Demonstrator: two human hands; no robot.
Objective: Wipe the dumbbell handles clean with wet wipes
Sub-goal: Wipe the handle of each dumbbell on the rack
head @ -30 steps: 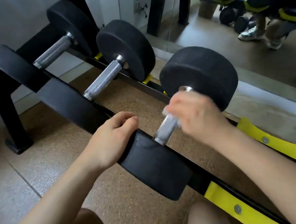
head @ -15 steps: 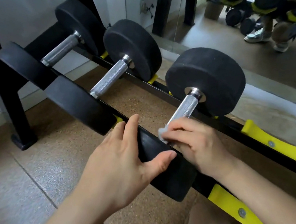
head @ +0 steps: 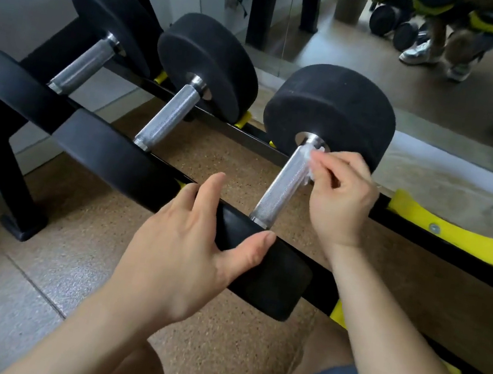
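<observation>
The nearest dumbbell [head: 330, 113] is being left seated across the rails of its rack [head: 1, 179], and its knurled steel handle [head: 283, 185] is being rubbed near the far end, just below the far weight, with a small crumpled wet wipe [head: 311, 161]. The wet wipe is being pinched between the curled fingertips and thumb of the right hand [head: 340, 199] and pressed against the right side of the handle. The left hand [head: 194, 242] is being laid on the near weight [head: 274, 278], with fingers mostly straight and spread over its top and the thumb against its near face; nothing is being gripped. The dumbbell is being judged heavy and rigid, so it is probably best steadied or rolled at the weight rather than lifted. The wet wipe is being judged soft, thin and damp, and likely to snag on the rough knurling, so a bunched pinch with strokes along the bar is being favoured.
</observation>
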